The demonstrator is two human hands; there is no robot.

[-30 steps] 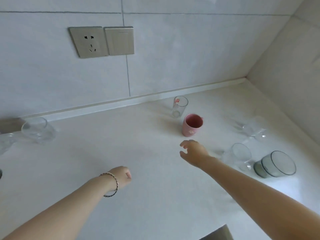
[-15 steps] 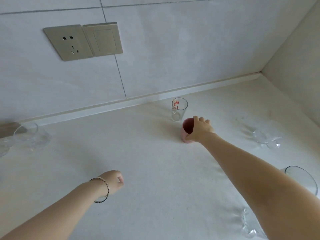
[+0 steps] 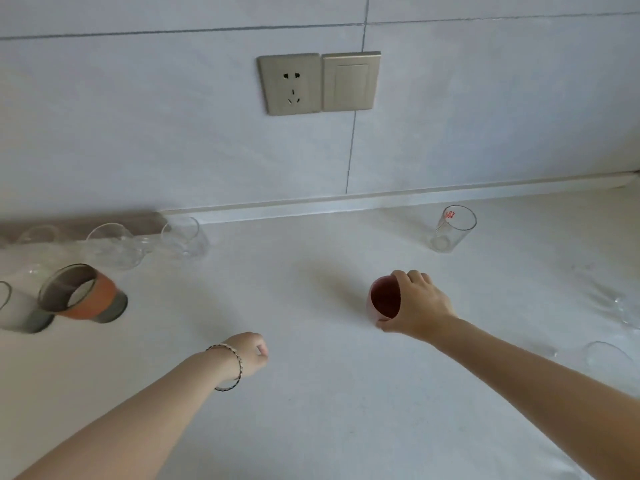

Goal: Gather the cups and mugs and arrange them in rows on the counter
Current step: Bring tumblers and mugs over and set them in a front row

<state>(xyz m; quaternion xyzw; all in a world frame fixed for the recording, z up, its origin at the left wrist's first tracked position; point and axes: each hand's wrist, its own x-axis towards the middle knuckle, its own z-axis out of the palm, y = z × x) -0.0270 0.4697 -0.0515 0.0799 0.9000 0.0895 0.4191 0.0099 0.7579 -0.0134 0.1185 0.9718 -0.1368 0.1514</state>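
My right hand (image 3: pixel 417 303) grips the pink mug (image 3: pixel 382 301) by its right side, mid-counter. A clear tumbler with red print (image 3: pixel 452 230) stands behind it near the wall. My left hand (image 3: pixel 247 351), fingers curled in with nothing in them, hovers over the counter (image 3: pixel 311 410) with a bracelet at the wrist. At the left stand an orange-banded cup (image 3: pixel 83 294), a grey-and-white cup (image 3: pixel 17 310) cut by the edge, and several clear glasses (image 3: pixel 183 237) along the wall. More clear glasses (image 3: pixel 616 303) sit at the right edge.
A tiled wall with a socket and switch plate (image 3: pixel 318 83) rises behind the counter. A raised white strip (image 3: pixel 381 199) runs along the wall's foot. A dark ledge (image 3: pixel 79 223) lies behind the left glasses.
My right hand closed around the pink mug and carried it left, away from the printed tumbler. The view swung left, bringing the left group of cups into sight.
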